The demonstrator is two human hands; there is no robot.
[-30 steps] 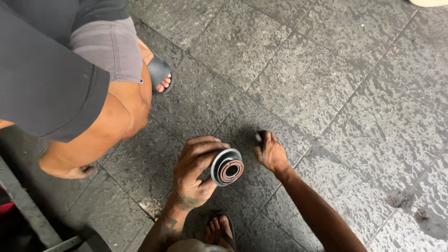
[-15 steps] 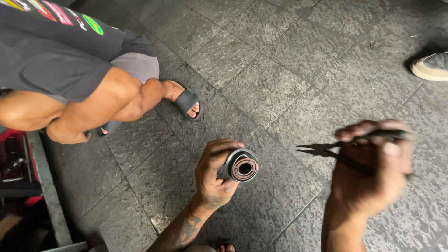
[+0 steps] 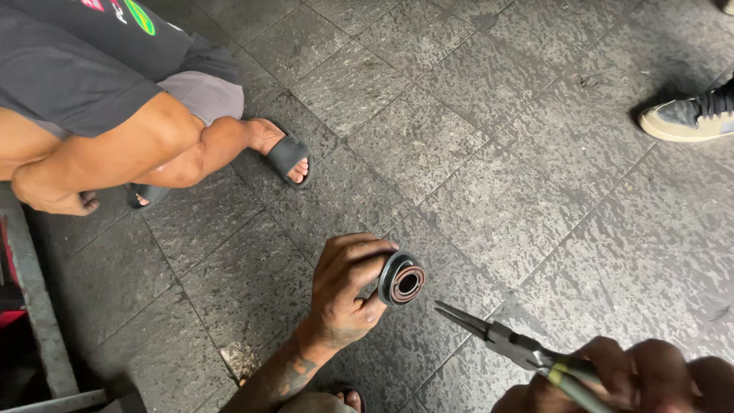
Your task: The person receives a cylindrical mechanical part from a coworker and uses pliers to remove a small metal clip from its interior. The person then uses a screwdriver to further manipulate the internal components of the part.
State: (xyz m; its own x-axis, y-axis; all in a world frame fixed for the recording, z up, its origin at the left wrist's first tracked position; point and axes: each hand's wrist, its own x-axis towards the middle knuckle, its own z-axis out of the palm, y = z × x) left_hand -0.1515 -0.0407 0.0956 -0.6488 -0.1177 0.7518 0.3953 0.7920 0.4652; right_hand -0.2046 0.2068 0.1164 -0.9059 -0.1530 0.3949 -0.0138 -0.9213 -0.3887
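My left hand (image 3: 348,287) grips a short round metal part with a dark rim and reddish inner rings (image 3: 402,279), its open end turned toward the right. My right hand (image 3: 612,382), at the lower right edge, is closed around the handles of long-nose pliers (image 3: 501,340). The plier tips point up and left, ending a short way below and to the right of the round part, not touching it. Both hands hover above a dark stone-tiled floor (image 3: 489,153).
A person in a dark shirt and grey shorts crouches at the upper left, one foot in a black slide sandal (image 3: 289,157). Another person's sneaker (image 3: 684,115) stands at the right edge. A metal frame (image 3: 38,321) runs along the left. My toes (image 3: 348,399) show at the bottom.
My right hand lifted the pliers off the floor, then brought them down so the tips now point at the round part. My left hand kept holding the part.
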